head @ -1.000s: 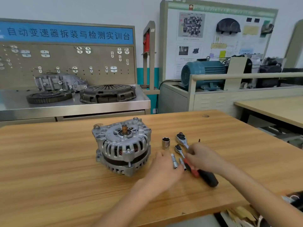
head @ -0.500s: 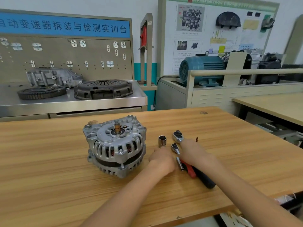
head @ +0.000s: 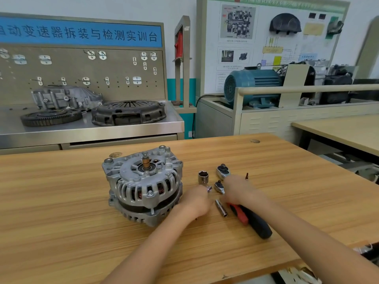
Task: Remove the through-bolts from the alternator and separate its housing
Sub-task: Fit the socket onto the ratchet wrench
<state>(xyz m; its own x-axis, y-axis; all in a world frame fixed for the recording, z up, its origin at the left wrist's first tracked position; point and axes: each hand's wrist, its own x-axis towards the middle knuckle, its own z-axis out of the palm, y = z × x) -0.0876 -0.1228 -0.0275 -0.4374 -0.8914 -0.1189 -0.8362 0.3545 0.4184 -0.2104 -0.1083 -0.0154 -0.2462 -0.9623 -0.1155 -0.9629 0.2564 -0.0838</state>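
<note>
Just left of both hands' fingers (head: 205, 191), alternator (head: 143, 185).

The surface (head: 61, 222) under my work is warm honey-brown wood with fine darker grain streaks. The alternator (head: 143, 187) is dull silver-grey, with a black band round its middle and copper-orange windings showing through the slots — its shaft is brassy brown. The socket (head: 203, 177) is bright chrome. The screwdriver handle (head: 252, 221) is red and black. Behind, the motor (head: 252, 85) is teal, the banner (head: 82, 33) blue with pale lettering, and the clutch cover (head: 129, 112) dark rusty grey.
</note>
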